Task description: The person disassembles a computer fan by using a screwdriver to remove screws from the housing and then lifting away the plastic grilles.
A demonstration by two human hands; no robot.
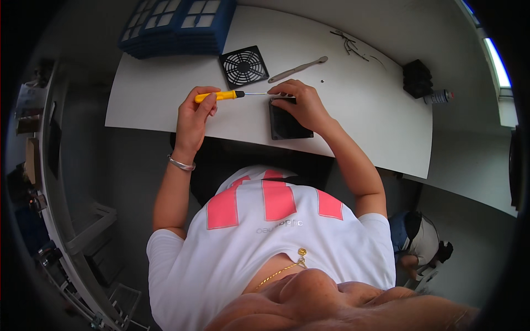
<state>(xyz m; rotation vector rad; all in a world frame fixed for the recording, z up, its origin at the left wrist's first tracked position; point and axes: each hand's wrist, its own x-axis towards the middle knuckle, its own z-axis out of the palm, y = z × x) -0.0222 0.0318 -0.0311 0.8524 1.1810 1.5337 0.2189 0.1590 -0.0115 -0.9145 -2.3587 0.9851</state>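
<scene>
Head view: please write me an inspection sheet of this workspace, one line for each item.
Surface: white table, curved edge.
Job's things: yellow-handled screwdriver, its tip at the black square fan.
Clutter: black fan grille; grey flat tool; stacked blue trays; black block; small bottle.
Hands: left hand grips the screwdriver handle; right hand rests on the fan.
Cables: thin dark wires at the far edge.
Surroundings: grey floor; another person low at the right.
</scene>
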